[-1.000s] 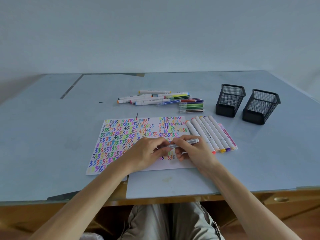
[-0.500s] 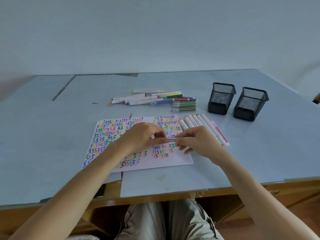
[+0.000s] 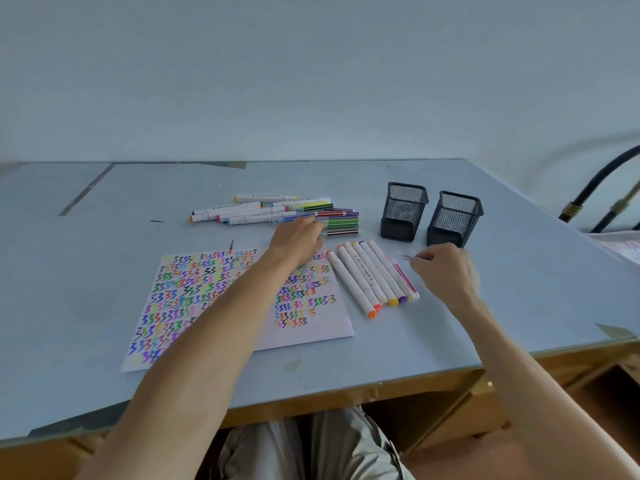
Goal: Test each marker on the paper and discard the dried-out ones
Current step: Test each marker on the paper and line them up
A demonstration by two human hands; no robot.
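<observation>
We can read only the sheet of paper (image 3: 311, 327) at the lower centre of the frame, covered in rows of hand-drawn marks shaped like the numeral 3 in many colours. The white markers (image 3: 360, 275) right of it and the marker pile (image 3: 249, 213) above carry dark barrel print too small for us to make out.
</observation>
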